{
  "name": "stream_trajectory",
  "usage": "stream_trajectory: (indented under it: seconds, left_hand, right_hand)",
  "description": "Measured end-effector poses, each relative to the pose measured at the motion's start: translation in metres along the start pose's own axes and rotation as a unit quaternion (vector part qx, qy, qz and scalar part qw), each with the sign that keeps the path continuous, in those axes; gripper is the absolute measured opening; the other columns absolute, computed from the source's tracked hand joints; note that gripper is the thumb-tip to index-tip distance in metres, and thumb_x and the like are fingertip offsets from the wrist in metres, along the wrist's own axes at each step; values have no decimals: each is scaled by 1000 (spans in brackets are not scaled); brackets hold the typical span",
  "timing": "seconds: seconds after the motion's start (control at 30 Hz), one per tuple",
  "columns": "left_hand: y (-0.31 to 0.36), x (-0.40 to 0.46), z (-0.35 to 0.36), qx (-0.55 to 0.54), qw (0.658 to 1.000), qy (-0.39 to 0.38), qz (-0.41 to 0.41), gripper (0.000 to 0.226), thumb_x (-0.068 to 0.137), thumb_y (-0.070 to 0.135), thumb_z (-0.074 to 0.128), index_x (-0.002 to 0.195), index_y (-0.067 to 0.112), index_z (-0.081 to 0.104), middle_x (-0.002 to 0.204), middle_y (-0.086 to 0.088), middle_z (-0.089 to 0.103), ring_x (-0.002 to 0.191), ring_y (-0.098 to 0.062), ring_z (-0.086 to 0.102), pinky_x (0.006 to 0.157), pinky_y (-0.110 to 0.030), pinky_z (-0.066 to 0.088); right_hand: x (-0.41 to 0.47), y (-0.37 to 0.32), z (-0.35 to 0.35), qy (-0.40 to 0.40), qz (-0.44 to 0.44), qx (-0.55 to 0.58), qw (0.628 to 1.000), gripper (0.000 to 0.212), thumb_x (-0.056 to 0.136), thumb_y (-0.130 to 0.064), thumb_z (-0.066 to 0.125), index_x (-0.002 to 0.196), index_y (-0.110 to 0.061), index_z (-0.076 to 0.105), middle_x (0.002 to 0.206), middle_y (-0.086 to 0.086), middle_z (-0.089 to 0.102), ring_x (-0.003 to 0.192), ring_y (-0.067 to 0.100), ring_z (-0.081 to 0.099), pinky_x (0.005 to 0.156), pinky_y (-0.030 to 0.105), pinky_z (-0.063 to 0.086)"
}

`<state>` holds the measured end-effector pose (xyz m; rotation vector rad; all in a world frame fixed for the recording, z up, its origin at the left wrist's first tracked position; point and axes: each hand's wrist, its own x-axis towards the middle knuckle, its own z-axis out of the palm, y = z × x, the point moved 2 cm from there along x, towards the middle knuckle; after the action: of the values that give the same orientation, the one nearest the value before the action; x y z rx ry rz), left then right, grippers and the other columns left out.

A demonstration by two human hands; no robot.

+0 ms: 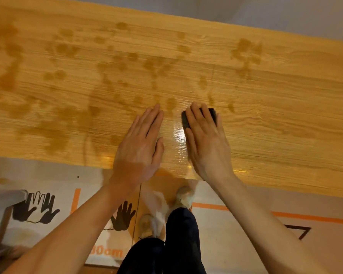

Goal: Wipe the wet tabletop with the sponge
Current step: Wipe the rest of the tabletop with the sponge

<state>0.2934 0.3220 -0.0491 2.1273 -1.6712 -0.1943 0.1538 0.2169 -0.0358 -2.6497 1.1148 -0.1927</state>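
Many dark wet blotches (111,80) are left across the surface (285,115), so wiping is judged barely begun: the sponge (209,113), near the near edge, is pressed flat under the right grip (204,139), the left grip (141,147) spread flat beside it, and strokes toward the far-left patches are called for.

Two hands lie side by side on the near part of a tabletop (265,95), the left hand (141,143) flat on the surface, the right hand (204,141) on top of a sponge (210,114) just beside it. Wet patches (63,115) spread left of and beyond the hands (a few lie farther right). Below the table's near edge, a floor mat (236,244) lies under the person's shoes (183,196).
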Motion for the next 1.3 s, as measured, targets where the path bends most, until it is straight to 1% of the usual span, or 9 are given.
stream_trajectory:
  seconds: [0.2, 0.4, 0.53, 0.67, 0.8, 0.97, 1.07, 1.17, 1.3]
  left_hand:
    - [-1, 1, 1, -20, 1000, -17, -16, 56, 104, 20, 41, 155, 1, 34, 166, -12, 27, 156, -24, 21, 128, -42, 19]
    - [2, 3, -2, -21, 998, -40, -44, 56, 104, 22, 41, 156, 5, 34, 167, -8, 26, 157, -20, 19, 128, -42, 19]
    - [2, 3, -3, -19, 998, -49, -45, 56, 102, 21, 41, 156, 5, 35, 166, -8, 28, 156, -21, 22, 127, -45, 21]
    - [3, 4, -2, -19, 998, -42, -48, 56, 103, 22, 38, 155, 3, 36, 166, -8, 29, 156, -22, 23, 128, -43, 19]
    - [-2, 5, 3, -12, 999, -34, -38, 57, 101, 23, 39, 153, 0, 38, 164, -12, 31, 155, -26, 26, 127, -43, 18]
    - [-2, 9, 2, -2, 998, -48, -46, 57, 100, 24, 37, 153, 1, 39, 163, -13, 33, 154, -25, 26, 129, -34, 11]
    - [0, 10, -1, -6, 997, -55, -49, 57, 101, 25, 39, 153, 3, 39, 163, -11, 34, 153, -24, 25, 129, -32, 6]
    - [-5, 18, -10, -33, 995, -55, -72, 57, 103, 28, 39, 156, 7, 36, 165, -5, 30, 156, -19, 20, 129, -29, 2]
    - [-36, 64, -23, -55, 995, -48, -71, 57, 106, 30, 36, 159, 9, 30, 168, -4, 23, 158, -18, 13, 129, -30, 0]
  right_hand:
    - [-29, 81, -36, 48, 153, 53, 986, 48, 103, -21, 29, 149, -10, 33, 158, 5, 26, 148, 15, 10, 122, 48, 8]
    - [32, -11, 14, 35, 9, 14, 999, 45, 100, -24, 38, 142, -11, 45, 150, 8, 42, 142, 26, 35, 116, 46, 18]
    - [32, 5, 5, -15, -53, 1, 999, 46, 102, -25, 35, 146, -13, 39, 155, 5, 35, 146, 22, 25, 119, 43, 15]
    - [-2, 81, -33, -14, 24, 35, 999, 45, 105, -26, 32, 149, -15, 34, 157, 1, 28, 149, 17, 13, 122, 43, 1]
    - [-1, 86, -36, 36, 121, 69, 990, 46, 104, -22, 32, 149, -12, 34, 157, 5, 28, 149, 18, 12, 122, 45, 6]
    - [54, -12, 8, 27, 9, 26, 999, 47, 98, -19, 50, 144, -11, 43, 153, 9, 38, 145, 27, 28, 117, 50, 25]
    - [56, -5, 2, 0, -49, 14, 999, 46, 101, -20, 48, 146, -14, 40, 156, 6, 32, 147, 22, 21, 120, 46, 17]
    - [25, 64, -27, -26, 18, 46, 998, 46, 105, -25, 36, 150, -18, 33, 159, -1, 24, 150, 14, 10, 123, 41, 5]
    - [16, 124, -47, 35, 181, 87, 979, 46, 105, -22, 31, 150, -15, 31, 159, 0, 23, 150, 14, 7, 121, 49, 8]
